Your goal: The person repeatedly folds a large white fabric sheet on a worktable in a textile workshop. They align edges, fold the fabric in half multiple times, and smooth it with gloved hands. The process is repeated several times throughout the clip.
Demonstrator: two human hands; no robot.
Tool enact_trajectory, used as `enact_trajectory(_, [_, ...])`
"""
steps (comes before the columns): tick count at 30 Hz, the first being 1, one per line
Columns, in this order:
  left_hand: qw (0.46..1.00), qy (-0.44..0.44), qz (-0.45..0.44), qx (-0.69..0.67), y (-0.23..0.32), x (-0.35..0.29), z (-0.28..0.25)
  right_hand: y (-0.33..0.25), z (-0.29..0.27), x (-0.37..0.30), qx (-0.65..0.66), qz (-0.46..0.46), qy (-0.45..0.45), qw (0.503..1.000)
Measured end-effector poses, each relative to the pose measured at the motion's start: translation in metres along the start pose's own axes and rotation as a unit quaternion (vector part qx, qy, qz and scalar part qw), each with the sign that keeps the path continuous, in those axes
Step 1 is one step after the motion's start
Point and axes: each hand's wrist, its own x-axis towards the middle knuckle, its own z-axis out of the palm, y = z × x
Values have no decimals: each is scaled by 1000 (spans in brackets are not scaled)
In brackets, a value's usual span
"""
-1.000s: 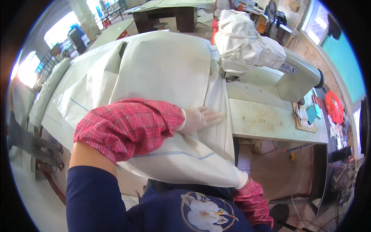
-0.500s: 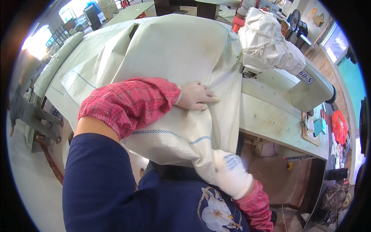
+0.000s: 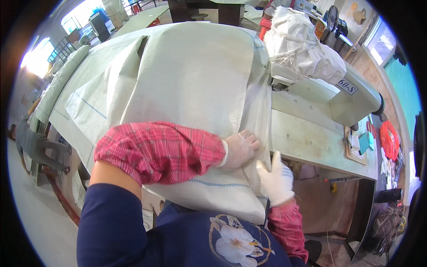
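A large white woven plastic sheet [image 3: 191,84] with blue dashed lines lies in folds over the worktable and hangs over its front edge toward my lap. My left hand [image 3: 242,149], in a thin pale glove, is on the sheet near its right edge, fingers curled down into the fabric. Just right of that edge is my right hand [image 3: 276,182] in a white glove, thumb and forefinger spread apart and nothing visible between them. Whether its hidden fingers touch the sheet I cannot tell. Red plaid sleeve covers are on both forearms.
A sewing machine [image 3: 356,104] with its head wrapped in white plastic [image 3: 302,44] stands at the right on the table [image 3: 311,138]. Beyond lie a clipboard [image 3: 356,147] and a red bag [image 3: 389,140]. A person [image 3: 38,144] bends at far left, by a rolled sheet [image 3: 62,84].
My left hand has moved right and nearer to me, its fingers now curled. My right hand has let go of the sheet's lower edge and risen. The lower edge now hangs flatter.
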Motion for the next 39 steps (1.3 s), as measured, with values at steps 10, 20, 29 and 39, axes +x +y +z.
enact_trajectory(10, [998,-13,58,8,1,-8,3,3,36,-15,-132,13,-121,984])
enact_trajectory(20, [957,-68,277,-45,-56,19,-23,13,54,-8,-202,-35,-159,966])
enact_trajectory(29, [920,-328,-88,198,-245,-49,-110,32,65,172,-261,-148,15,954])
enact_trajectory(39, [984,-136,112,-40,-7,-51,-257,-53,10,219,-432,-242,-41,868])
